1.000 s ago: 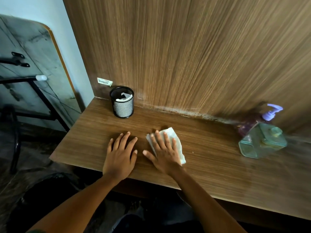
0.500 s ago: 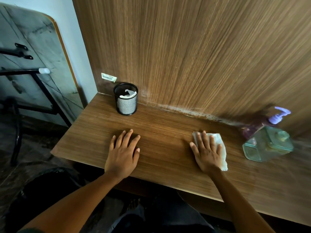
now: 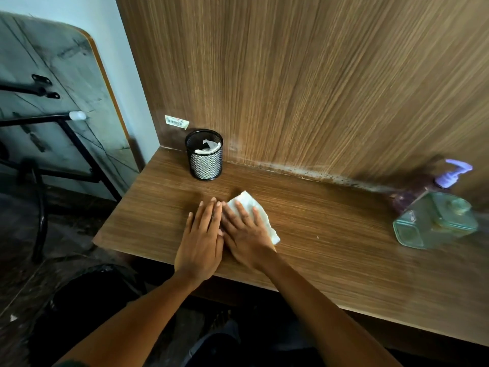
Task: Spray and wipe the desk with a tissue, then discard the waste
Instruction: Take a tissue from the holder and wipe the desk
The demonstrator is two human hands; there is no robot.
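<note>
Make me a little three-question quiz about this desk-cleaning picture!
1. True or false: the right hand presses the white tissue flat on the brown wooden desk.
2. What sits inside the black mesh cup? A) pens B) crumpled white paper C) nothing
3. Fill in: the clear pump bottle with the purple nozzle stands to the person's ____.

Key: 1 true; 2 B; 3 right. The left hand lies flat beside the right.

Your single head-worn wide-angle view, looking forward and down from close above the brown wood-grain desk (image 3: pixel 317 234), wood-panelled wall filling the upper frame, your forearms entering from the bottom edge
</note>
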